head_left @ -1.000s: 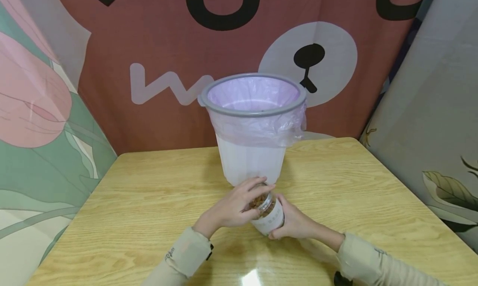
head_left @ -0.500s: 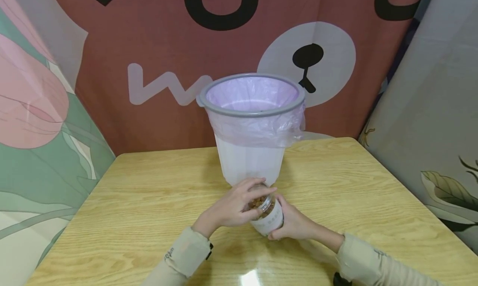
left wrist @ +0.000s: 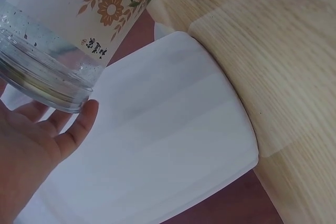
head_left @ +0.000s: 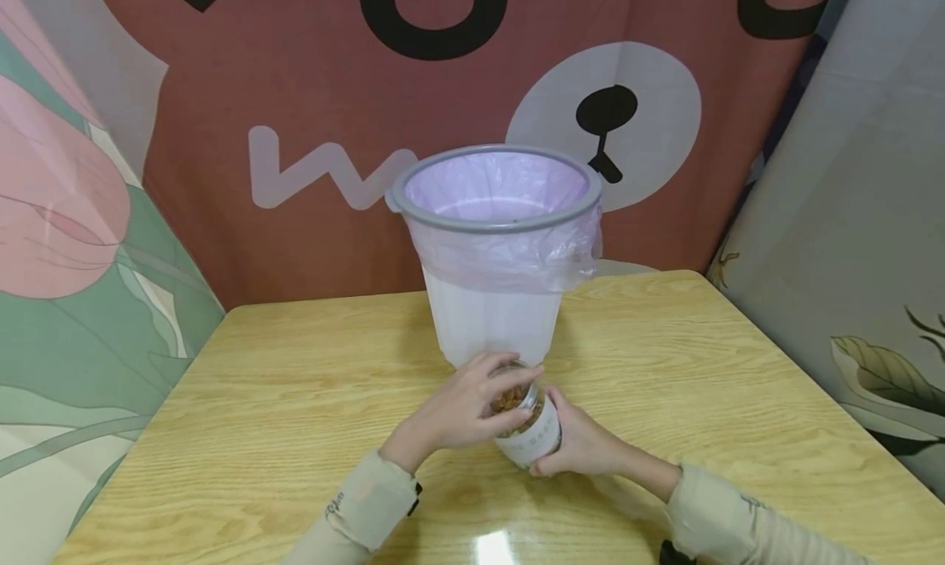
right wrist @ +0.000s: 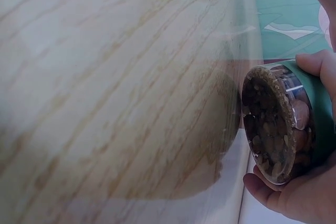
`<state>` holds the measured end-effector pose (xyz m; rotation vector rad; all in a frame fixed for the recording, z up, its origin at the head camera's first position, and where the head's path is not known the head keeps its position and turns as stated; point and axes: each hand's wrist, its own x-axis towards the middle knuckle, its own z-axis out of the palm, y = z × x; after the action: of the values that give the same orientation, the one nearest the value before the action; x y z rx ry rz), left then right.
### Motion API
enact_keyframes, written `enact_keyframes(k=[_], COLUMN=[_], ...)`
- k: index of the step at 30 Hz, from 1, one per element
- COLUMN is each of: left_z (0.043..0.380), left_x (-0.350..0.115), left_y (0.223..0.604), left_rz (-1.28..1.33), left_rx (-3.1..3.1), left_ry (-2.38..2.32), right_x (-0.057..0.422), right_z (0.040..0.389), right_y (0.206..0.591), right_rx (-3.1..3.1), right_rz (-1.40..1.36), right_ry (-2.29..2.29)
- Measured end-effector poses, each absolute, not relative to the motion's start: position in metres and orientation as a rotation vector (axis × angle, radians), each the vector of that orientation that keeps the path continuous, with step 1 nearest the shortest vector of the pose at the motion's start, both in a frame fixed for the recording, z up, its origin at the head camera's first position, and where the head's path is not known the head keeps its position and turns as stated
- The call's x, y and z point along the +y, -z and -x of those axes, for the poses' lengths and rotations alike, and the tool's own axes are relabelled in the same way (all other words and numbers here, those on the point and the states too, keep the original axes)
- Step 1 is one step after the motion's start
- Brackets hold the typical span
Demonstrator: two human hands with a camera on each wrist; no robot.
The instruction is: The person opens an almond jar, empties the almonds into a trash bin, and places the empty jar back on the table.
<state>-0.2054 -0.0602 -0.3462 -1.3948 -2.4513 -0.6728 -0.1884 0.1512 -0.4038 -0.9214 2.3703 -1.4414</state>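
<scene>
A clear jar [head_left: 535, 440] with brown dried pieces inside and a pale printed label is tilted above the near middle of the table. My right hand [head_left: 588, 440] grips its labelled body from the right. My left hand [head_left: 452, 411] holds the clear lid end, thumb in front and fingers across the far side. In the left wrist view, the fingertips of the left hand [left wrist: 29, 153] touch the lid's rim, near the flower-printed label [left wrist: 111, 10]. The right wrist view shows the jar's base [right wrist: 269, 124], packed with brown pieces; whether it touches the table cannot be told.
Just beyond the hands stands a white bin [head_left: 493, 315] with a grey rim and a pinkish plastic liner [head_left: 498, 257] folded over it. The wooden table [head_left: 310, 385] reaches a patterned cloth backdrop [head_left: 332, 245], with printed curtains on both sides.
My left thumb has slid slightly to the right along the lid, while the right hand keeps its grip on the jar. The head view has shifted a little.
</scene>
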Motion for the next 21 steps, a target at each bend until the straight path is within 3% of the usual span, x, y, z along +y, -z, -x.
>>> enact_keyframes(k=[12,21], left_z=[0.2041,0.2075], left_x=[-0.0577,-0.0604], left_y=[0.3463,0.3482], left_rz=[1.297,1.465], left_rx=[-2.504,-2.405], left_ry=[0.611,0.628], right_x=[0.1518,0.1503], right_z=[0.1884,0.1895], right_y=[0.4038,0.4035], right_rx=[2.383,2.391], right_rz=[0.931,0.925], right_ry=[1.432,1.428])
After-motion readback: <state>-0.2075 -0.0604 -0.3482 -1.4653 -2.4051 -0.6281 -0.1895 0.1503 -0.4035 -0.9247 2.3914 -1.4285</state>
